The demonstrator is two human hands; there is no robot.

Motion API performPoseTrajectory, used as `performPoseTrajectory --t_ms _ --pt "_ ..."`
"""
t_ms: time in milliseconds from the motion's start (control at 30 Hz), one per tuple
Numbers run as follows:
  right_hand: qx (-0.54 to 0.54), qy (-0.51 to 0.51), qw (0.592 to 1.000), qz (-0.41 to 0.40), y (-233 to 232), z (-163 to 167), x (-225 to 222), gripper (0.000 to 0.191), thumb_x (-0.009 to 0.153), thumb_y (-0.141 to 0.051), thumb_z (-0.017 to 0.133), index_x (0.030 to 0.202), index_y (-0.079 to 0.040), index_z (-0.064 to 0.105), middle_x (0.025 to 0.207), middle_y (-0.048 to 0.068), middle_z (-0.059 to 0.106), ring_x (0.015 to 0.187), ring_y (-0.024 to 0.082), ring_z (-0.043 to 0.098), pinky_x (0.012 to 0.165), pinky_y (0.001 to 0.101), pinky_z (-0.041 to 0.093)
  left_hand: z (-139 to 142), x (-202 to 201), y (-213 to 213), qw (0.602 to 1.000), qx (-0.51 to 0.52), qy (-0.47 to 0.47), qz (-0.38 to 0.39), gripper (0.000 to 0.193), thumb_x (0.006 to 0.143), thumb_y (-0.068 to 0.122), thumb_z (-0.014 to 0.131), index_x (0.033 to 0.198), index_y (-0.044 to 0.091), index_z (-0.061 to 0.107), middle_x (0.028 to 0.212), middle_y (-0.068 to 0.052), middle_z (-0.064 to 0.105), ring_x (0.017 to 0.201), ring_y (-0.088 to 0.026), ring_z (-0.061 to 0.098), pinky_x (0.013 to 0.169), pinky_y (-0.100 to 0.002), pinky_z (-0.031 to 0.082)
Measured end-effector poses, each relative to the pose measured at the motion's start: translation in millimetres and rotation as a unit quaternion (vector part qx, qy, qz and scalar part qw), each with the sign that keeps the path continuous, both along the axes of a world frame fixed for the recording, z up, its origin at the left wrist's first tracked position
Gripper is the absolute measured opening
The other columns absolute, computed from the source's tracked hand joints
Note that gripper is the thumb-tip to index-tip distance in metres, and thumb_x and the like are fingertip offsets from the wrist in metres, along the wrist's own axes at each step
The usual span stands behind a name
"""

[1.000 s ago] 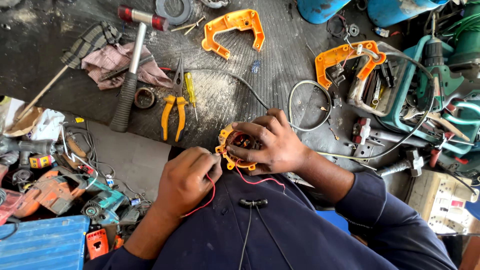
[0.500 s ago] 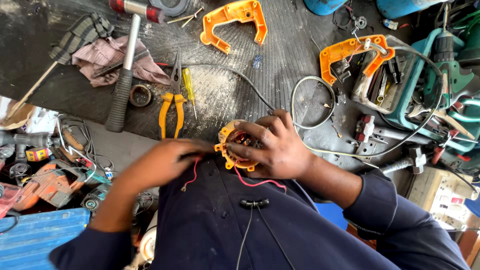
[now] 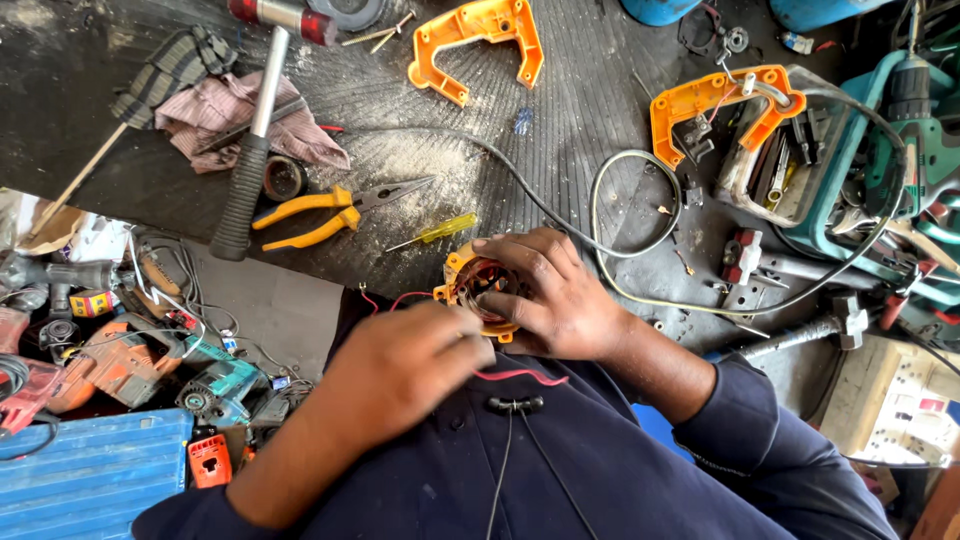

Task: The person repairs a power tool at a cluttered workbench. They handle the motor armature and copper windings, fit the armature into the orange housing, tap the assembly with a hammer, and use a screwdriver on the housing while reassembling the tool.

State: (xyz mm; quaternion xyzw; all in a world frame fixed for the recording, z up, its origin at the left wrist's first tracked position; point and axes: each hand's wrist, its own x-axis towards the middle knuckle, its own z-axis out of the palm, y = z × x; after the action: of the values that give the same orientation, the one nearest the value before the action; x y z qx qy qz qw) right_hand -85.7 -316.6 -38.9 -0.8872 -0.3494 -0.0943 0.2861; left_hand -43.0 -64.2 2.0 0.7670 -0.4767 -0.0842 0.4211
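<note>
My right hand point(image 3: 560, 300) grips a small orange motor stator point(image 3: 468, 282) with copper windings, holding it against my dark blue shirt at the edge of the black ribbed mat point(image 3: 560, 110). Its fingers curl over the top of the stator's opening. My left hand point(image 3: 405, 372) is just below and left of the stator. Its fingertips are pinched together at the stator's near rim, where thin red wires point(image 3: 520, 377) come out. One red wire loops left of the stator and another trails right across my shirt.
On the mat lie orange-handled pliers point(image 3: 320, 215), a yellow screwdriver point(image 3: 440, 232), a hammer point(image 3: 255, 150), a cloth point(image 3: 235, 115), two orange tool housing halves point(image 3: 480, 40) point(image 3: 715, 105) and a black cable point(image 3: 620, 200). Power tools point(image 3: 130, 365) and a blue crate point(image 3: 90, 480) sit lower left, a green drill point(image 3: 915, 120) at the right.
My left hand has shifted a little to the right, closing in on the stator's near rim. The right hand keeps its hold on the stator. The view has tilted slightly.
</note>
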Motion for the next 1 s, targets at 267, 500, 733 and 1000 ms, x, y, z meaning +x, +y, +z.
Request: performPoseTrajectory --t_ms 267,500,733,1000 --pt "-0.037 -0.026 0.999 0.012 -6 5 3 0.06 0.075 -0.046 0.079 0.131 -0.027 0.068 0.15 0.017 0.047 0.129 0.036 0.051 0.105 0.0562 0.046 -36 -6 5 0.971 -0.075 0.1 0.205 0.024 0.082 0.002 0.084 0.099 0.006 0.068 0.093 -0.008 0.07 0.081 -0.024 0.073 0.069 -0.032 0.058" --pt "-0.02 -0.046 0.999 0.012 -5 3 3 0.05 0.081 -0.047 0.077 0.128 -0.029 0.07 0.15 0.015 0.047 0.128 0.035 0.052 0.105 0.0554 0.046 -22 -11 -6 0.972 -0.053 0.071 0.219 0.021 0.087 0.002 0.081 0.102 0.003 0.067 0.098 -0.011 0.069 0.086 -0.028 0.072 0.073 -0.036 0.057" --pt "-0.029 -0.042 0.999 -0.009 -4 1 -2 0.051 0.079 -0.047 0.079 0.126 -0.028 0.07 0.148 0.014 0.049 0.126 0.034 0.053 0.105 0.0559 0.046 -21 -14 0 0.973 -0.036 0.113 0.199 0.018 0.087 0.001 0.077 0.102 0.002 0.067 0.097 -0.011 0.069 0.082 -0.027 0.072 0.07 -0.035 0.057" --pt "-0.011 -0.047 0.999 -0.002 -5 -6 -1 0.054 0.079 -0.046 0.08 0.128 -0.025 0.07 0.146 0.018 0.049 0.12 0.035 0.054 0.103 0.0545 0.049 -35 -8 7 0.989 0.035 -0.105 0.094 0.023 0.084 0.007 0.076 0.103 -0.002 0.067 0.103 -0.015 0.066 0.091 -0.031 0.071 0.075 -0.038 0.058"
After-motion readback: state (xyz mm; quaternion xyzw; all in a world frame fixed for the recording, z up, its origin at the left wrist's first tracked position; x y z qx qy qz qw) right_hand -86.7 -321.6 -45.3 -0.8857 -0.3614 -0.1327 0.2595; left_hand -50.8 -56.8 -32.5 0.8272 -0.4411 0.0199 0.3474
